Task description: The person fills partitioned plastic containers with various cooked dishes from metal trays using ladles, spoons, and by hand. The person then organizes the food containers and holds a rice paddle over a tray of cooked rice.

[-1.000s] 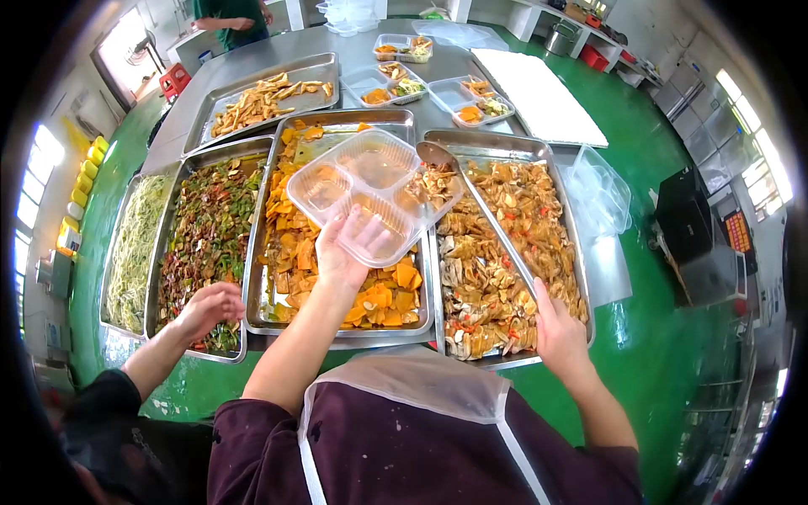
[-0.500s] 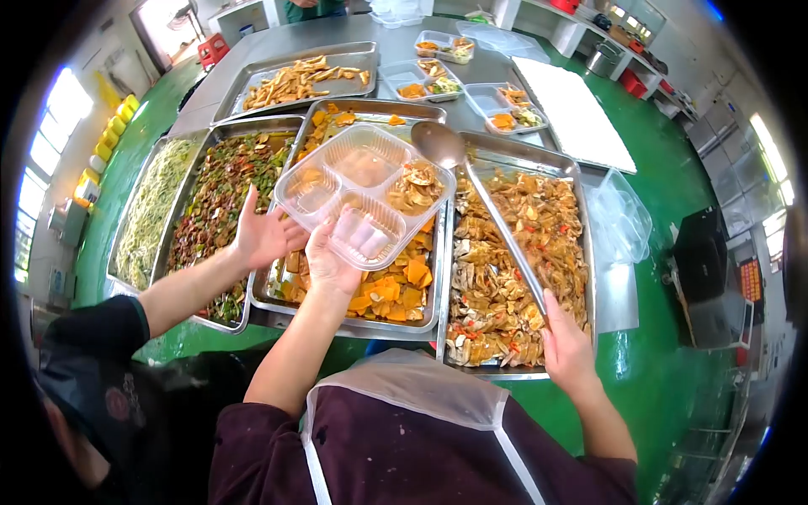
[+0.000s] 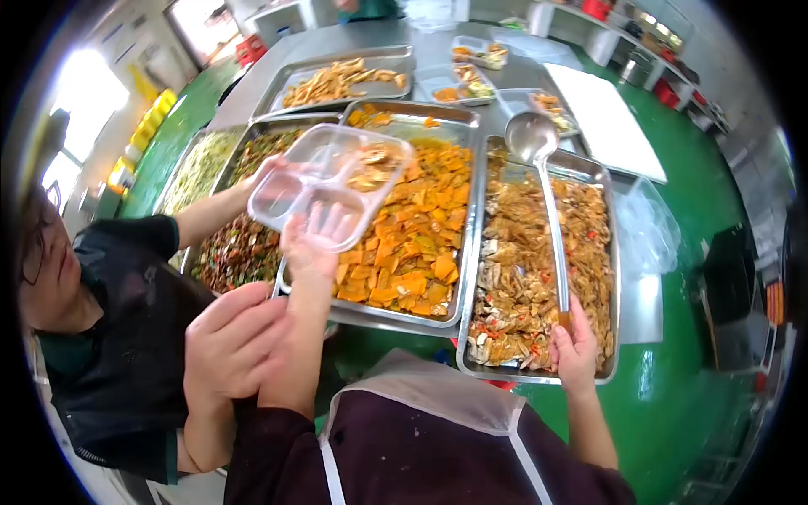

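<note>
My left hand (image 3: 310,248) supports a clear compartment tray (image 3: 337,178) from below; one compartment holds brownish food. A co-worker's hand (image 3: 268,172) is at the tray's left edge. My right hand (image 3: 575,347) is closed around the handle of a metal ladle (image 3: 532,137), whose bowl is above the far end of a pan of brown shredded food (image 3: 539,278). Under and beside the tray lies a pan of orange chunks (image 3: 412,244).
The co-worker (image 3: 118,303) stands at the left, with another hand (image 3: 231,353) near my left forearm. Farther back are a pan of pale strips (image 3: 341,82), filled trays (image 3: 480,54) and a white board (image 3: 606,118). Plastic lids (image 3: 648,223) lie at the right.
The tray has shifted left toward the co-worker, whose hand now meets its edge. The ladle has moved right and stands more upright. The co-worker's other hand and face have come into view.
</note>
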`<act>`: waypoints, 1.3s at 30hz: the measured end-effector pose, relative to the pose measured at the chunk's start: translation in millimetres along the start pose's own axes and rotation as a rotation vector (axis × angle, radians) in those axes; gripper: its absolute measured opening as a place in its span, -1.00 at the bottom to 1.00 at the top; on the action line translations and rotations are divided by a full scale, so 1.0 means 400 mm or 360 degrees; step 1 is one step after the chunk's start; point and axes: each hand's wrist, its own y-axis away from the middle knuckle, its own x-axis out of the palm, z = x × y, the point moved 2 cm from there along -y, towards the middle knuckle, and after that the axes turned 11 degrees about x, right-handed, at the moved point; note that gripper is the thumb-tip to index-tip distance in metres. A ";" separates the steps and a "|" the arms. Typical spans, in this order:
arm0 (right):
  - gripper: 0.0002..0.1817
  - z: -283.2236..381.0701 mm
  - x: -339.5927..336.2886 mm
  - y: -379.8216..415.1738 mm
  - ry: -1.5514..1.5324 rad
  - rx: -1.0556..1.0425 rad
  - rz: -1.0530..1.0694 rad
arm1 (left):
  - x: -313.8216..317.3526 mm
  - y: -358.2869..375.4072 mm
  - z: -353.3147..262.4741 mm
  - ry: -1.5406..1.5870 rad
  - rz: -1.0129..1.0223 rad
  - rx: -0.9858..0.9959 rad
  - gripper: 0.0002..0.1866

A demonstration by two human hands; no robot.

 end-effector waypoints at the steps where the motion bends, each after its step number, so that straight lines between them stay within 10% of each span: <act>1: -0.40 -0.009 -0.006 0.024 -0.0052 0.0030 -0.0027 | 0.127 0.130 -0.093 0.0105 0.0367 -0.0827 -0.48; 2: -0.40 -0.022 -0.008 0.050 -0.0109 0.0063 -0.0055 | 0.251 0.271 -0.197 0.0032 0.0865 -0.1608 -0.53; 6: -0.41 -0.078 -0.004 0.143 -0.0112 0.0060 -0.0346 | 0.416 0.362 0.012 -0.1858 0.2343 -0.0436 -0.57; 16: -0.46 -0.097 -0.037 0.245 0.1501 -0.0155 -0.1478 | -0.015 0.423 0.203 -0.1357 0.1327 -0.1124 -0.58; 20: -0.38 -0.230 -0.075 0.204 0.1794 0.0473 -0.1143 | -0.146 0.445 0.171 -0.1184 0.0867 -0.1306 -0.58; 26: -0.37 -0.304 -0.070 0.202 0.0224 0.0282 -0.0837 | -0.260 0.554 0.189 -0.1253 0.0590 -0.1294 -0.57; 33: -0.35 -0.410 -0.361 0.385 0.0511 0.0151 -0.0665 | -0.423 0.755 0.323 -0.2201 0.0710 -0.1046 -0.59; 35: -0.52 -0.529 -0.513 0.468 0.0178 0.0275 -0.0867 | -0.550 0.809 0.383 -0.2802 0.1335 -0.0888 -0.66; 39: -0.82 -0.594 -0.733 0.712 0.0367 0.0437 -0.1326 | -0.671 0.927 0.571 -0.2507 0.1946 -0.1181 -0.66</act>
